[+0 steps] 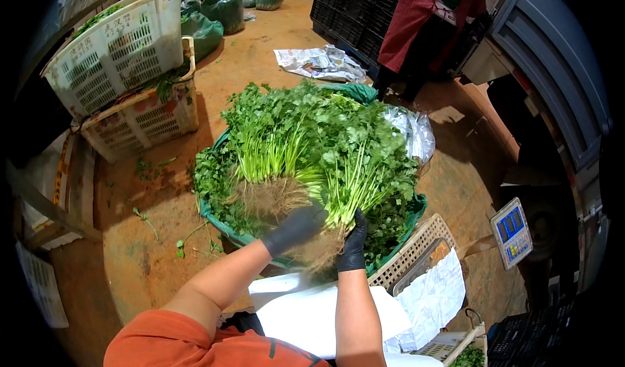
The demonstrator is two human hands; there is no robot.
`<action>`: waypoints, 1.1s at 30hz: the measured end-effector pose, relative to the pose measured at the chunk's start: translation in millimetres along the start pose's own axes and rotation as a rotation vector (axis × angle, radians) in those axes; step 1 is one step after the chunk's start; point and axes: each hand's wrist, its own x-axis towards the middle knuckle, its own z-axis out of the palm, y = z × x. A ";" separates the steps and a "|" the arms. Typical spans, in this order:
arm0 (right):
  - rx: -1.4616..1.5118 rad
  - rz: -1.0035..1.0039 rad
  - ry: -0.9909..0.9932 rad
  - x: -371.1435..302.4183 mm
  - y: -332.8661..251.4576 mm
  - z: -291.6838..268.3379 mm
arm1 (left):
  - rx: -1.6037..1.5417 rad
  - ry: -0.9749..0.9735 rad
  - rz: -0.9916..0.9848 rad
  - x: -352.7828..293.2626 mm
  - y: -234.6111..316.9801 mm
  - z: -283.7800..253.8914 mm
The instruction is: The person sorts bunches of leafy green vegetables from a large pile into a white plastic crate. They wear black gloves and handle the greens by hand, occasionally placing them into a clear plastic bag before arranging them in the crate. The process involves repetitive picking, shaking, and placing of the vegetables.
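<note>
My right hand, in a black glove, is closed round the base of a bunch of leafy celery. Its pale green stems point away from me, and brown roots hang below the grip. Beside those roots is my left hand, also black-gloved; motion smears its fingers, so its grip is unclear. Another rooted bunch lies to the left on a big leafy heap. A green sack surrounds the heap, its edge showing at the lower left.
Stacked white crates stand at the left. A beige crate and white sheets lie near me. At the right are a scale display and a blue-grey vehicle side. A person in a red garment stands beyond, near black crates.
</note>
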 end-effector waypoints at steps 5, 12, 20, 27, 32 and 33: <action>-0.119 -0.117 0.053 5.0 -22.2 -7.8 | -0.158 -0.273 -0.249 5.8 24.7 -11.6; 0.138 -0.430 -0.291 -19.5 -196.0 -25.3 | -0.443 0.073 -0.364 4.8 -15.2 -1.0; -0.946 -0.708 0.436 -166.8 -355.1 -170.9 | -0.533 0.255 -0.374 -15.4 -73.3 -31.1; -1.759 -0.173 0.558 -202.3 -269.6 -274.7 | -0.603 0.200 -0.371 -13.3 -60.6 -44.2; -2.363 -0.194 0.492 -193.9 -221.1 -300.4 | -0.522 0.217 -0.401 -14.3 -48.6 -39.4; -2.386 -0.180 0.485 -188.1 -219.4 -300.9 | -0.503 0.212 -0.411 -14.0 -42.1 -40.0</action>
